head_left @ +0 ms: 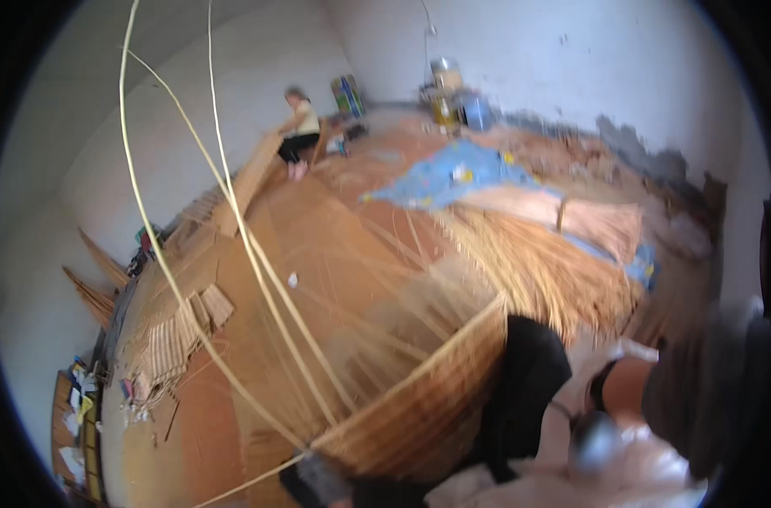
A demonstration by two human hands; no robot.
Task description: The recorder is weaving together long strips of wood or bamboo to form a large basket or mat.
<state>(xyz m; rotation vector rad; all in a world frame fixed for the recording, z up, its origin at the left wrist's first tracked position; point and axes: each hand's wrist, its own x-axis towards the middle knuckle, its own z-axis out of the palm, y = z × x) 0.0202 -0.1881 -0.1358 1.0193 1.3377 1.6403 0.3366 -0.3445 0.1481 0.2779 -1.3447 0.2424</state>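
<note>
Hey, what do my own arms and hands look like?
Your right arm wears a dark grey sleeve, with what looks like a dark wristband. Blur hides finer detail. A grey patch at the lower edge may be a left glove, but I can't tell.

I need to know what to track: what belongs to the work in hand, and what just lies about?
Work in hand:
part-woven panel
long pale strips at its edge
probably the loose strip pile

Seemingly lying about:
blue container
small white scrap
ribbed pieces
</note>
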